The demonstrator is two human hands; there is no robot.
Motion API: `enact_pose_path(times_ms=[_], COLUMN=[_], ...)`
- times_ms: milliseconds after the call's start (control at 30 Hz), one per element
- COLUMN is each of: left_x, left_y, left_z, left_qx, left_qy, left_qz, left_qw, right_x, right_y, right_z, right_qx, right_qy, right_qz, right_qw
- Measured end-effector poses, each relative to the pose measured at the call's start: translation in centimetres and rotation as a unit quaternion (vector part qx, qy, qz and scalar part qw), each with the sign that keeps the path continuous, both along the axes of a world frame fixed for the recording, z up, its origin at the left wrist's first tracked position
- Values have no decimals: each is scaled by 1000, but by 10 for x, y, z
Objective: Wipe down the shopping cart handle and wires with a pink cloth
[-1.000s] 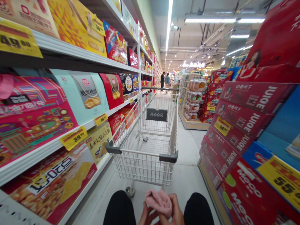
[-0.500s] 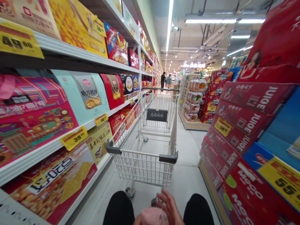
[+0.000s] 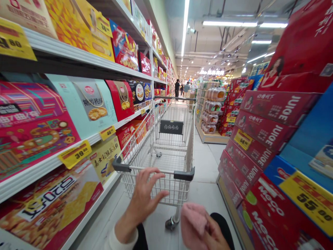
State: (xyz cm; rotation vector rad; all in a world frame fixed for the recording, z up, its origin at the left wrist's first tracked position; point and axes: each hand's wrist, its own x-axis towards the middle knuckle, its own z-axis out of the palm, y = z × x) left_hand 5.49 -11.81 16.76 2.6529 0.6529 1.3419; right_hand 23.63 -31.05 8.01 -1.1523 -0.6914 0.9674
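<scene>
In front of me stands an empty wire shopping cart with a handle bar that has dark grey ends. My left hand is raised just before the bar, fingers spread and curved, with nothing in it; its fingertips overlap the bar, and I cannot tell if they touch it. A pink cloth hangs folded from my right hand, whose fingers grip its right side, below the cart's right corner.
Shelves with boxed goods and yellow price tags line the left side. Stacked red boxes rise close on the right. Bottled packs stand on a low platform farther ahead. People are far down the aisle.
My left hand has come up and forward toward the handle bar, apart from the cloth. My right hand has moved right with the cloth. The view has shifted slightly.
</scene>
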Motion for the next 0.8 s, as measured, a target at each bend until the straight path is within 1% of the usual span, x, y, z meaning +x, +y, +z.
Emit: enact_pose_path(times_ms=[33, 100, 133, 167, 200, 233, 267, 300, 367, 400, 433, 500, 533, 600, 633, 700, 800], left_x=[0, 1, 4, 6, 9, 13, 15, 18, 22, 23, 25, 28, 29, 32, 34, 38, 43], left_y=[20, 56, 71, 81, 88, 92, 93, 92, 87, 85, 83, 82, 82, 82, 82, 82, 80], left_z=[15, 40, 49, 55, 60, 62, 64, 66, 68, 70, 71, 74, 74, 71, 69, 65, 59], left_qx=[11, -10, -37, -78, -123, -160, -190, -212, -234, -239, -243, -245, -246, -248, -247, -237, -219], left_qy=[35, 133, 200, 271, 335, 387, 423, 445, 460, 464, 470, 484, 488, 486, 481, 473, 480], left_qz=[21, 45, 41, 40, 56, 62, 67, 68, 57, 54, 54, 62, 68, 83, 91, 108, 129], left_qw=[999, 990, 978, 959, 932, 906, 883, 867, 855, 851, 847, 838, 835, 834, 836, 842, 840], right_x=[12, 37, 48, 59, 69, 77, 86, 94, 110, 118, 127, 142, 148, 158, 160, 163, 160], right_y=[1, 7, 11, 17, 23, 31, 41, 52, 79, 94, 111, 142, 156, 177, 184, 187, 175], right_z=[10, 34, 46, 58, 69, 79, 87, 94, 105, 109, 112, 116, 116, 114, 111, 107, 106], right_qx=[26, 57, 71, 86, 96, 106, 116, 119, 116, 113, 103, 51, 21, -14, -21, -18, -5], right_qy=[-23, -70, -106, -148, -189, -227, -263, -304, -394, -436, -477, -547, -568, -599, -605, -610, -613], right_qz=[-23, -80, -115, -163, -205, -229, -252, -272, -302, -305, -300, -267, -245, -168, -139, -101, -66], right_qw=[999, 993, 985, 972, 956, 941, 924, 905, 860, 839, 820, 792, 786, 783, 783, 786, 788])
